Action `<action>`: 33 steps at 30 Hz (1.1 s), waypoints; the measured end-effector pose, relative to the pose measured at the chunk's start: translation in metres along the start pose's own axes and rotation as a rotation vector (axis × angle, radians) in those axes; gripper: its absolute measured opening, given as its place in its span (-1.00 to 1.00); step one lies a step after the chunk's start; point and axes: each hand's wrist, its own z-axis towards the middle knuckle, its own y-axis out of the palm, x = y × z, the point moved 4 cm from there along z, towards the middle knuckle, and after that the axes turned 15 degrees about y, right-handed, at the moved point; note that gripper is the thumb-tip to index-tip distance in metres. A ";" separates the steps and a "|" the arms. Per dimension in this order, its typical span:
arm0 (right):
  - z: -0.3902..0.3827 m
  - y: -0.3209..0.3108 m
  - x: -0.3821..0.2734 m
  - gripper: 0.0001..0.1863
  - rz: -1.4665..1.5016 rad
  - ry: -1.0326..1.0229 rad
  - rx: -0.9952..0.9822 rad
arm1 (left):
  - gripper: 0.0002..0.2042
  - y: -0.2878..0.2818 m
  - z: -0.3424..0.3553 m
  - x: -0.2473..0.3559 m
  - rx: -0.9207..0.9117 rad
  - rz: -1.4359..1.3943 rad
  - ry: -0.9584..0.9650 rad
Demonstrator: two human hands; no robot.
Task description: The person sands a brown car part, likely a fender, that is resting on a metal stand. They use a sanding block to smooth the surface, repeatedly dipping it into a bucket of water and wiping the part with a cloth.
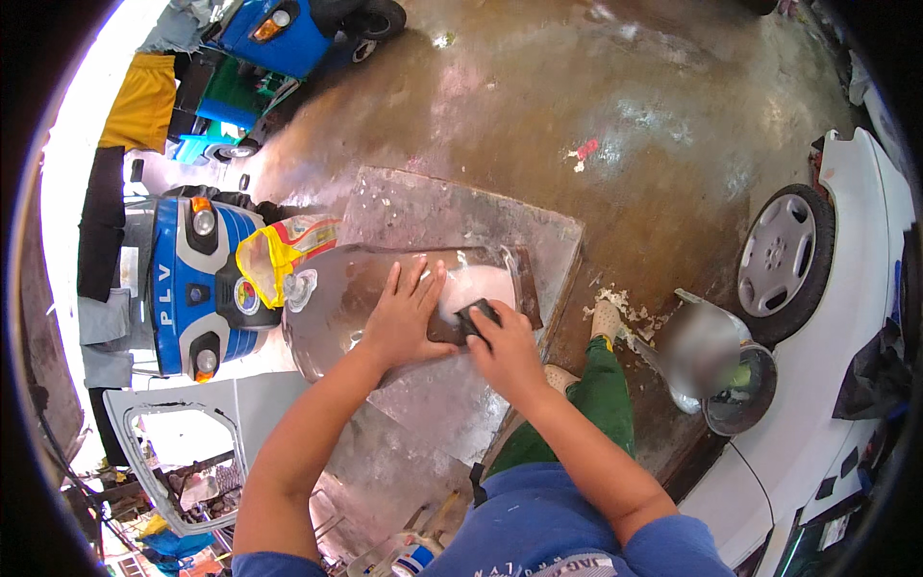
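Note:
A brown, wet, curved vehicle body panel point(332, 308) lies on a grey board point(442, 221) in front of me. My left hand point(404, 313) rests flat on it, fingers spread. Just to the right, my right hand point(505, 346) is closed on a small dark sanding block point(474, 317) pressed against the panel, beside a pale rubbed patch point(476, 284). A yellow and red part point(279, 252) is attached at the panel's left end.
A white car point(846, 317) with a hubcapped wheel point(777, 255) stands at the right, a metal bowl point(740, 389) beside it. Blue three-wheelers point(197, 288) stand at the left and top left. A loose door frame point(173, 452) lies at the lower left. The concrete floor point(615, 106) is wet.

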 end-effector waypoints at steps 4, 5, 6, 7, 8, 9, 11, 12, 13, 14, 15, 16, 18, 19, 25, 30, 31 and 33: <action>-0.002 -0.034 0.039 -0.59 0.386 0.285 -0.069 | 0.17 -0.008 -0.004 0.009 -0.057 -0.033 0.057; -0.004 -0.034 0.052 -0.57 0.686 0.493 -0.147 | 0.13 -0.010 -0.004 0.007 -0.078 -0.048 0.073; -0.005 -0.036 0.057 -0.55 0.761 0.541 -0.122 | 0.09 -0.011 -0.004 0.003 -0.100 -0.062 0.090; -0.004 -0.037 0.061 -0.53 0.839 0.585 -0.101 | 0.04 -0.012 -0.007 -0.006 -0.034 -0.068 0.051; -0.003 -0.037 0.065 -0.51 0.916 0.630 -0.081 | -0.01 -0.009 -0.009 -0.019 0.033 -0.075 0.011; 0.000 -0.030 0.073 -0.48 0.912 0.633 -0.080 | -0.06 -0.005 -0.010 -0.029 0.099 -0.082 -0.029; 0.008 -0.021 0.072 -0.50 0.997 0.661 -0.160 | -0.12 0.010 -0.010 -0.039 0.075 -0.002 -0.191; 0.011 -0.018 0.075 -0.51 1.039 0.677 -0.188 | -0.15 0.008 -0.002 -0.038 0.065 0.035 -0.260; 0.016 -0.014 0.076 -0.52 1.055 0.662 -0.181 | -0.17 0.007 0.005 -0.035 0.064 0.016 -0.278; 0.021 -0.010 0.077 -0.53 1.071 0.646 -0.174 | -0.19 0.005 0.011 -0.031 0.063 -0.002 -0.297; 0.022 -0.008 0.075 -0.54 1.085 0.633 -0.174 | -0.21 0.003 0.014 -0.028 0.059 -0.023 -0.322; 0.019 -0.009 0.075 -0.55 1.142 0.653 -0.195 | -0.22 0.003 0.015 -0.026 0.052 -0.040 -0.319; 0.011 -0.015 0.078 -0.56 1.260 0.688 -0.238 | -0.24 0.001 0.016 -0.024 0.040 -0.069 -0.315; 0.008 -0.017 0.079 -0.57 1.353 0.683 -0.277 | -0.29 0.002 0.012 -0.025 0.071 -0.066 -0.310; -0.012 -0.052 0.078 -0.55 1.717 0.545 -0.383 | -0.62 0.004 0.041 0.053 0.362 -0.546 -0.240; -0.023 -0.089 0.075 -0.56 1.746 0.391 -0.414 | -0.71 0.016 0.076 0.142 0.474 -1.630 -0.457; -0.025 -0.094 0.079 -0.57 1.738 0.378 -0.412 | -0.72 0.016 0.077 0.151 0.551 -1.687 -0.435; -0.031 -0.097 0.091 -0.57 1.725 0.349 -0.467 | -0.73 0.016 0.079 0.166 0.524 -1.674 -0.408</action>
